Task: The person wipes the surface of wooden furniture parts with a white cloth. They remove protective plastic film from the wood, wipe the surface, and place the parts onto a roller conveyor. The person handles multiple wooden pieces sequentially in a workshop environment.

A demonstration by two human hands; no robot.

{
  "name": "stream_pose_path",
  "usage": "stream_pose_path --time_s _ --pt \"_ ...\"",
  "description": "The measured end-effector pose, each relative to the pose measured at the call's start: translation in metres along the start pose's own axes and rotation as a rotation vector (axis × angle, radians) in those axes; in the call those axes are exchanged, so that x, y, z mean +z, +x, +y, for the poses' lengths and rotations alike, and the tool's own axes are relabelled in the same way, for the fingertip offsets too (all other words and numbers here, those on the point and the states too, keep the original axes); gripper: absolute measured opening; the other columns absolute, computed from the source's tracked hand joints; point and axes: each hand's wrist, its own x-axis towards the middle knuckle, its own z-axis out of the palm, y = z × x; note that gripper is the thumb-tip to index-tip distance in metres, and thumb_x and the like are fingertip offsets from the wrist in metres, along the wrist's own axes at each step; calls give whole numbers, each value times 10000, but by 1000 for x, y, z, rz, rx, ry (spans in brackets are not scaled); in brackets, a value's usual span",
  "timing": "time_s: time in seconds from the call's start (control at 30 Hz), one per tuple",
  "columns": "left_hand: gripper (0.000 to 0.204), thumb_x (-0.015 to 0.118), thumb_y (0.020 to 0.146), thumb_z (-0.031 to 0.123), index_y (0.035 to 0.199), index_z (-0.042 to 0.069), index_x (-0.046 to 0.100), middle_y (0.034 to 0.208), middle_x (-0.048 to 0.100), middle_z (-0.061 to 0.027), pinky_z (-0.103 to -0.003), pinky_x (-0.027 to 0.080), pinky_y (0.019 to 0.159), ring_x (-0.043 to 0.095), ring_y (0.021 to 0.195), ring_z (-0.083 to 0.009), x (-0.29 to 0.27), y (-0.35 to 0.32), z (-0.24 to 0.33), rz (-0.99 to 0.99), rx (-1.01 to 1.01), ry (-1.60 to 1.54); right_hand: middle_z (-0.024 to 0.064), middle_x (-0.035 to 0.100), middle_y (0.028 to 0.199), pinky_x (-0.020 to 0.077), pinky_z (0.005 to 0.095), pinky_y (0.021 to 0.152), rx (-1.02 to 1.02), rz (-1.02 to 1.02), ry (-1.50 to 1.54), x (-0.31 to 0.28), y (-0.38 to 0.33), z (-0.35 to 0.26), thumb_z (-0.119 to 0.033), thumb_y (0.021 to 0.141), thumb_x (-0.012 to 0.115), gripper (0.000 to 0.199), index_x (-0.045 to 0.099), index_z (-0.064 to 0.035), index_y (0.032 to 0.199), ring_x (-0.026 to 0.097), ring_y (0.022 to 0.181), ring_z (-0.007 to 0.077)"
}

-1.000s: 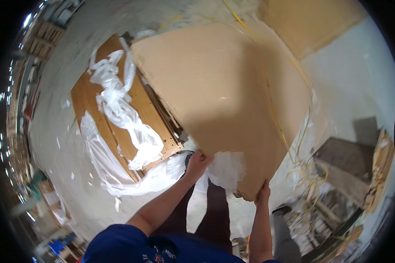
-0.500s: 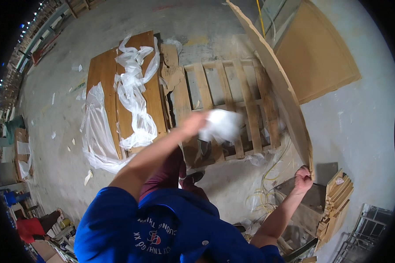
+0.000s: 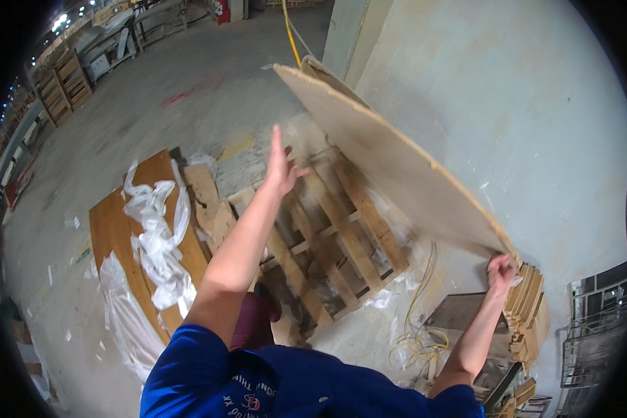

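Note:
A large brown cardboard sheet [image 3: 397, 160] stands on edge, tilted, along the right side of a wooden pallet [image 3: 320, 247]. My right hand [image 3: 500, 272] is closed on the sheet's near end. My left hand [image 3: 281, 167] is stretched out over the pallet's far left part, fingers spread, holding nothing and apart from the sheet's far end. Left of the pallet lie brown wooden panels [image 3: 111, 226], with crumpled white plastic wrap [image 3: 161, 244] across them. Torn cardboard [image 3: 203, 191] lies between panels and pallet.
Stacked wood strips [image 3: 528, 306] stand by the wall near my right hand. A coiled yellow hose [image 3: 425, 338] lies on the floor before them. Metal grating [image 3: 595, 334] leans at the right. Wooden crates [image 3: 63, 87] stand far left. White scraps litter the floor.
The blurred white crumpled material has left my left hand, which has opened and reached farther away. The view has turned right; the brown sheet that leaned on the wall is now mostly hidden behind the held one.

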Motion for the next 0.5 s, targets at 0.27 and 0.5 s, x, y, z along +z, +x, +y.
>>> stream_pose_path --time_s 0.27,0.5 --pt "877 626 805 464 1399 119 81 1406 185 -194 -616 430 865 301 1242 -471 153 90 5 -420 -360 23 82 553 703 506 305 553 -672 -133 -475 19 -82 -67 -275 894 448 252 551 -46 872 493 555 205" --pt "673 485 882 225 1408 63 98 1189 370 -166 -497 548 734 477 1003 -300 209 95 -35 -183 -474 138 169 506 1141 429 353 888 -1761 578 -1431 19 -96 102 -85 850 604 371 460 67 1157 534 998 284"
